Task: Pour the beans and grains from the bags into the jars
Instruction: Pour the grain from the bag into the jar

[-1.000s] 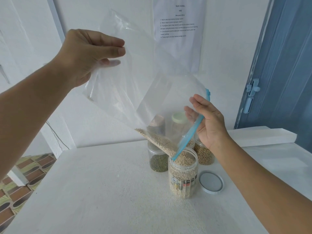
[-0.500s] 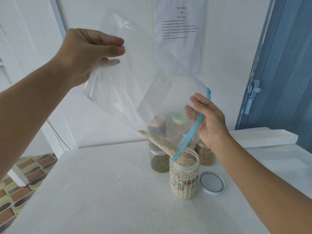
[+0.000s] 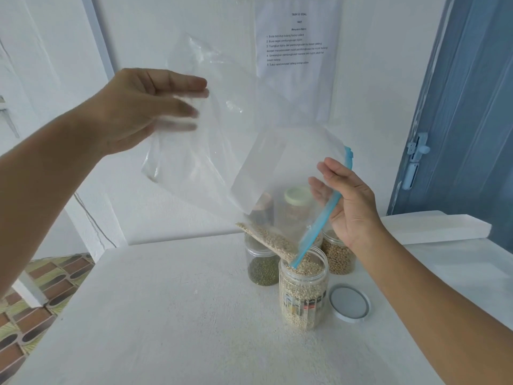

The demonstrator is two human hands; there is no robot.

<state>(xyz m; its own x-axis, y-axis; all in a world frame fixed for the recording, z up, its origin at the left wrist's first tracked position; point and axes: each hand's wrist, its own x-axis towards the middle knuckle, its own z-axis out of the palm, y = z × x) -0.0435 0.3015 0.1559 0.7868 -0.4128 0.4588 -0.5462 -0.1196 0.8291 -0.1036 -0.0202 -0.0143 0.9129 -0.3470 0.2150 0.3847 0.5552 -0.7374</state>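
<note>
- White walls, a taped-up instruction sheet (image 3: 298, 37) and a blue door (image 3: 469, 107) backed the white table (image 3: 166, 315) in the single head view.
- A clear zip bag (image 3: 227, 140) hung tilted over an open jar (image 3: 303, 290), its blue zipper (image 3: 319, 226) dipping a corner into the jar mouth, apparently to funnel the grain.
- Pale grains (image 3: 266, 237) lay banked along the bag's low edge, just above the jar's nearly full contents.
- The left hand (image 3: 138, 109) held the bag's closed end high, fingers and thumb pinching the film; motion blur hid the exact grip. The lift likely kept the last grains sliding down.
- The right hand (image 3: 349, 201) gripped the bag at the zipper, thumb on the near side and fingers behind the plastic, seemingly to hold the mouth open and aimed.
- A white lid (image 3: 349, 302) lay just beside the jar, ready for closing.
- Behind stood a jar of green beans (image 3: 262, 269), a jar of tan beans (image 3: 340, 257) and a capped jar (image 3: 297, 201), seen through the bag.
</note>
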